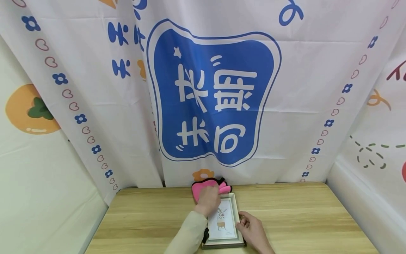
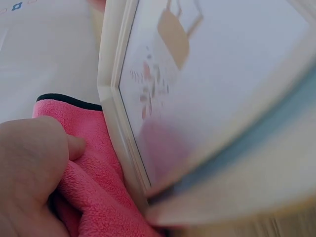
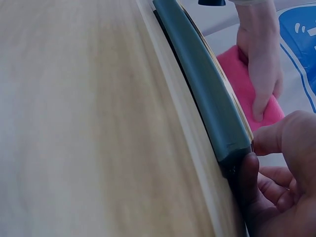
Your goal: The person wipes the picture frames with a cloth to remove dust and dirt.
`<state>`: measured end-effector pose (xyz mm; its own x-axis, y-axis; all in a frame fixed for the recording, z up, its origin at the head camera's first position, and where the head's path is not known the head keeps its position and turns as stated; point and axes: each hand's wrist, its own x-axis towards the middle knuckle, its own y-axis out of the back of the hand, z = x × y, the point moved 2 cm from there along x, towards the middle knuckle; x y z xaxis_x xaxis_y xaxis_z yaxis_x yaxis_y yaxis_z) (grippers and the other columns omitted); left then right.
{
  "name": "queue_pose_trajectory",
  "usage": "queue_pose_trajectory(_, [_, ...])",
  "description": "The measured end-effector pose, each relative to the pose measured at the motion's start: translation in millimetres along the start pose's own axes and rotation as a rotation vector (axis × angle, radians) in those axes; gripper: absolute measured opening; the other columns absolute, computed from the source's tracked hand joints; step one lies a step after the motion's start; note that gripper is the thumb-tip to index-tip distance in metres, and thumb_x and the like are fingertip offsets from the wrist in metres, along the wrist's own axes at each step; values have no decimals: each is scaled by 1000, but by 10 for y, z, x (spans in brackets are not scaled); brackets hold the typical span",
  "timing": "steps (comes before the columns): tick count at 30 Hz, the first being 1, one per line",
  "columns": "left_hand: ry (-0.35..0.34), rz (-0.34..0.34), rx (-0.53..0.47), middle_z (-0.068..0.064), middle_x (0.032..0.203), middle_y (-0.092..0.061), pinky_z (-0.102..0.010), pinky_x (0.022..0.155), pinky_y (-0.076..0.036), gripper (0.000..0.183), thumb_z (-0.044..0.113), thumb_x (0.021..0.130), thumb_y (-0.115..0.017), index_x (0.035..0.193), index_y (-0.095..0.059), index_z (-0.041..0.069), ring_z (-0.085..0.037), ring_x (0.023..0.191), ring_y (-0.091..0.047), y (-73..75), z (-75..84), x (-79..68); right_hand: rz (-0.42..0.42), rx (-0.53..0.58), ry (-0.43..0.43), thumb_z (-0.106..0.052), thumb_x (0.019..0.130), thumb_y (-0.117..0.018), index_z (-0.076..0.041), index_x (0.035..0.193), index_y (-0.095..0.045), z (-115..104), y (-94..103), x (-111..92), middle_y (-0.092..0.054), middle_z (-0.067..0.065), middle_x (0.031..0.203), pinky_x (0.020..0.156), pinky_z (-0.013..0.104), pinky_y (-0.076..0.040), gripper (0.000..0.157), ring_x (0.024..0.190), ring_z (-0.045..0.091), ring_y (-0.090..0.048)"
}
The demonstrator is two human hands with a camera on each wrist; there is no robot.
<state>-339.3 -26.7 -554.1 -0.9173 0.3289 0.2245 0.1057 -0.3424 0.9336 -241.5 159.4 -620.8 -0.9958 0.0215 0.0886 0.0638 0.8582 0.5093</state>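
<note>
Currently, the picture frame (image 1: 226, 220) is on the desk (image 1: 285, 218), near the edge at 6 o'clock in the head view, its long sides running roughly from 6 to 12. Its border is pale cream; its outer side looks dark teal in the right wrist view. The print (image 1: 221, 224) inside shows a brown planter on thin legs with flower sprigs above it, and small lettering towards 5 o'clock.

The left hand (image 1: 209, 201) is at the frame's 11 o'clock, its fingers curled into a bunched pink cloth (image 1: 199, 187) with black edging, gripping it. The cloth touches the frame's border in the left wrist view, and a blurred pink patch shows on the frame's front just beside it. A pale sleeve (image 1: 190, 233) on the left arm crosses the frame's 8 o'clock side and hides part of it.

The right hand (image 1: 253, 229) is at the frame's 3 o'clock, thumb and forefinger pinching the edge, the other fingers bent inward. Whether the frame's back sits flat on the desk or is slightly raised, I cannot tell.

Past the desk, at 12 o'clock, hangs a white printed curtain (image 1: 301, 70) with a blue emblem (image 1: 212, 98) bearing white characters. At the desk's 10 o'clock, an orange fruit print (image 1: 19, 109) shows.
</note>
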Motion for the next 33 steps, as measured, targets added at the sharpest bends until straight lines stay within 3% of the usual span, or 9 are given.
queue_pose_trajectory(8, [15, -46, 29, -3, 73, -61, -30, 57, -53, 14, 10, 91, -77, 100, -68, 5, -17, 61, -60, -62, 180, 64, 1, 2, 23, -7, 87, -79, 1, 125, -74, -10, -48, 26, -59, -6, 75, 62, 20, -44, 39, 63, 2, -50])
queue_pose_trajectory(19, [-20, 30, 57, -3, 69, -60, -33, 57, -51, 16, 19, 95, -77, 97, -66, 7, -21, 63, -62, -189, 342, 49, -39, 16, -13, -6, 86, -77, 3, 128, -72, -40, -77, -3, -59, -5, 75, 61, 21, -42, 43, 63, 4, -50])
queue_pose_trajectory(24, [-23, 22, 32, -3, 71, -61, -33, 63, -53, 19, 14, 95, -75, 110, -67, 6, -21, 67, -63, -208, 431, 68, -44, 42, -7, -6, 88, -78, 5, 128, -71, -43, -47, -7, -59, -4, 76, 62, 21, -43, 43, 64, 3, -50])
queue_pose_trajectory(33, [-56, -8, -93, -1, 74, -61, -27, 62, -49, 16, 7, 95, -72, 109, -65, 8, -15, 66, -57, -239, 463, 108, -30, 52, -74, -6, 87, -78, 4, 129, -71, -54, 14, -13, -60, -3, 76, 61, 21, -43, 43, 63, 6, -50])
